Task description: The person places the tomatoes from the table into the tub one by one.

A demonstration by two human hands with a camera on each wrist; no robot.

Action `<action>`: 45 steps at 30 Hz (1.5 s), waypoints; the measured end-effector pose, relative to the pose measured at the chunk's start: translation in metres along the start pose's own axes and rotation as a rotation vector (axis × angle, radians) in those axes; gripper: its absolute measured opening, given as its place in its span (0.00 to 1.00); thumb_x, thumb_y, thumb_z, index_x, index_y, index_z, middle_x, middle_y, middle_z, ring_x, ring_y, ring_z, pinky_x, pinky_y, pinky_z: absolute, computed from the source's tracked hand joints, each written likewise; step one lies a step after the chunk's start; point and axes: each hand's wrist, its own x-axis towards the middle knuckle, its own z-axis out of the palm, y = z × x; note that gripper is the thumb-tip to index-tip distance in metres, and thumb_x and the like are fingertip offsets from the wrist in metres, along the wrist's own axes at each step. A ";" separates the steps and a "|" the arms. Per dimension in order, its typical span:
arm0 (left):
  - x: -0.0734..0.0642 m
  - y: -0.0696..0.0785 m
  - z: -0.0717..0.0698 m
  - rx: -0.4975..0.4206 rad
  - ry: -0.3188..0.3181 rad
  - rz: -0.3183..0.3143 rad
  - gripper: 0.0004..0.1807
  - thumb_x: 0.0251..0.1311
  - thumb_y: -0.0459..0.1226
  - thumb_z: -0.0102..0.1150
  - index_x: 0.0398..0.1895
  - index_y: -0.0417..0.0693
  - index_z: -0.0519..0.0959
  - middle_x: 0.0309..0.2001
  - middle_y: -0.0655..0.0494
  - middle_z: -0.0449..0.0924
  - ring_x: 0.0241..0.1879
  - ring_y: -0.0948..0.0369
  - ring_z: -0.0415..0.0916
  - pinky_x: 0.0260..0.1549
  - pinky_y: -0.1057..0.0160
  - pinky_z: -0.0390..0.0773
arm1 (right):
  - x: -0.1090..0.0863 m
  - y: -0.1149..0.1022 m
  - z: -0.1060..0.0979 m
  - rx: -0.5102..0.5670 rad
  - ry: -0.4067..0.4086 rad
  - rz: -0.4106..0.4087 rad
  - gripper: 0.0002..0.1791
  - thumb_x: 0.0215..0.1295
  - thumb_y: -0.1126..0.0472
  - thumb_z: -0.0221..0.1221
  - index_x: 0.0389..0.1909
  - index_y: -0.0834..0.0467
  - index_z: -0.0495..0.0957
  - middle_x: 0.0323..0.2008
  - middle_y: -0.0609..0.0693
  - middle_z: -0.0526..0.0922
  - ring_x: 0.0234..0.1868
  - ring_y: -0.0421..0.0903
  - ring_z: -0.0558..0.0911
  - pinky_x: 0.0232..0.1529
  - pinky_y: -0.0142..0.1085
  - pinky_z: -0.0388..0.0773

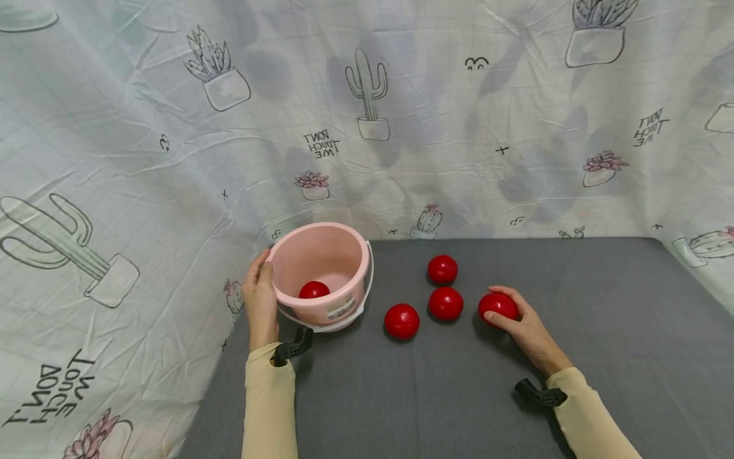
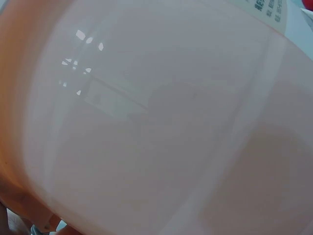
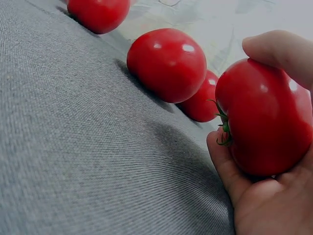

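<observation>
At the left, my left hand [image 1: 262, 303] grips the rim of a pink bucket [image 1: 309, 312], thumb at the front edge. One red tomato [image 1: 314, 290] lies at the bottom inside. The bucket's smooth wall [image 2: 146, 156] fills nearly all of the left wrist view, so most of that hand is hidden there. On the right, my right hand [image 1: 529, 331] holds a red tomato [image 1: 497, 306] between thumb and fingers. Its green stem [image 3: 224, 128] shows in the right wrist view. Three more tomatoes rest between bucket and right hand: one nearer [image 1: 402, 321], one central [image 1: 445, 303], one farther [image 1: 442, 269].
A grey cloth-covered table [image 1: 424, 395] lies under everything. Behind it and along the left hangs a white curtain [image 1: 436, 127] printed with cacti. The bucket's white handle [image 1: 369, 274] hangs down around its right side and front.
</observation>
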 end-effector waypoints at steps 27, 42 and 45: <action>-0.002 0.001 -0.001 0.008 0.002 0.012 0.25 0.78 0.45 0.42 0.74 0.54 0.69 0.74 0.56 0.67 0.74 0.56 0.63 0.74 0.50 0.64 | 0.003 0.004 -0.004 0.183 -0.052 -0.032 0.28 0.77 0.59 0.54 0.73 0.59 0.58 0.59 0.44 0.69 0.56 0.35 0.74 0.51 0.26 0.78; -0.003 0.001 -0.001 0.024 0.017 0.003 0.24 0.77 0.45 0.43 0.72 0.58 0.71 0.73 0.57 0.70 0.73 0.55 0.65 0.73 0.49 0.66 | 0.014 -0.021 -0.005 0.410 -0.184 -0.083 0.20 0.80 0.63 0.46 0.69 0.50 0.63 0.59 0.44 0.71 0.52 0.38 0.82 0.55 0.28 0.81; -0.004 0.002 -0.002 0.017 0.017 0.012 0.24 0.77 0.45 0.43 0.72 0.58 0.71 0.73 0.57 0.70 0.73 0.55 0.65 0.73 0.49 0.65 | 0.022 -0.036 -0.003 0.454 -0.219 -0.103 0.21 0.80 0.63 0.44 0.70 0.52 0.61 0.60 0.46 0.73 0.53 0.40 0.82 0.57 0.30 0.81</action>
